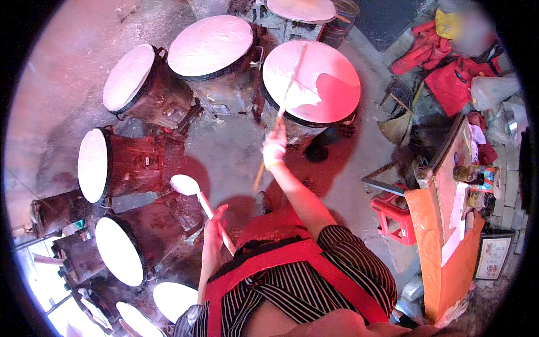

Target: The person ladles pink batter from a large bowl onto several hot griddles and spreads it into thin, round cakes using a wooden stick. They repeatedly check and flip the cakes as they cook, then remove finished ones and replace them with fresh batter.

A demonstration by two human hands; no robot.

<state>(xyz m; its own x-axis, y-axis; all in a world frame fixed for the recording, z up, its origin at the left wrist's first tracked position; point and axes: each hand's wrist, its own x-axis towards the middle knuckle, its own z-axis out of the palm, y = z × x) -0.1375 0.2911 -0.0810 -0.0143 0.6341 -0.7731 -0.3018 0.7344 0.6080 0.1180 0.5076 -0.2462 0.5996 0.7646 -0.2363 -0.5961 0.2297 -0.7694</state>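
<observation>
My right hand (276,141) grips a long thin wooden stick (292,80), and its far part reaches across a round flat griddle (337,101). A pale layer covers that griddle, with a brighter white wet-looking patch (304,95) beside the stick. The stick's rear end points back past my wrist. In my left hand (214,236) is the handle of a ladle (185,184), lower left of the griddle. Its rounded bowl looks white; the handle's near end reaches my red apron (273,227).
More round pale-topped griddles (210,46) on drum-like stoves (227,92) curve around my left. A red plastic stool (393,217) stands right of me, beside an orange-covered table (425,248) holding jars (467,173). A person in red (448,84) is at the upper right.
</observation>
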